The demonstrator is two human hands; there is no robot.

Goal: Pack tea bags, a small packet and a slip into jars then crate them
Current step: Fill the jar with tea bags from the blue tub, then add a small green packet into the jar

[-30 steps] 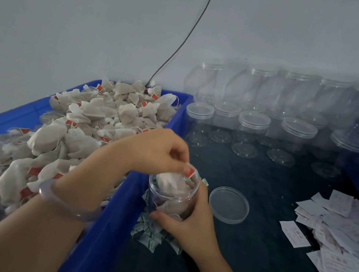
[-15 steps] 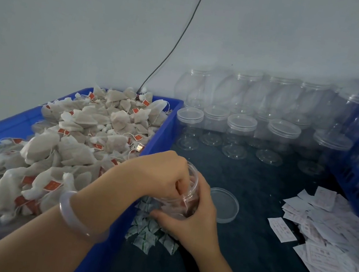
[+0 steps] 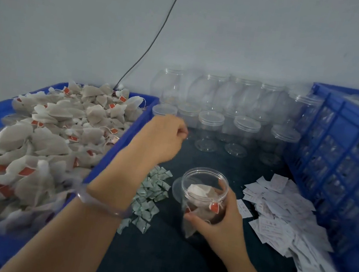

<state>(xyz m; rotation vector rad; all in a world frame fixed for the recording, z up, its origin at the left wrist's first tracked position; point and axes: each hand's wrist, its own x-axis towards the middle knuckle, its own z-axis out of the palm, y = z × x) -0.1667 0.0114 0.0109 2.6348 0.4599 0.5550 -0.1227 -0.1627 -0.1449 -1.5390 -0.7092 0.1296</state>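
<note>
Clear plastic jar [image 3: 203, 199], uncapped and part-filled with tea bags [image 3: 200, 190], is seen from the head camera, gripped around its side by the right hand [image 3: 218, 229]. No packet or slip can be made out inside, and the lid [image 3: 175, 188] lies just behind it, so topping up, capping and crating are judged outstanding. The left hand [image 3: 164, 138] is raised beyond the jar, fingers curled; whether anything is pinched cannot be told. Small packets [image 3: 152, 192] lie between the hands, slips [image 3: 279, 209] beside the right hand, the blue crate [image 3: 343, 159] past them.
</note>
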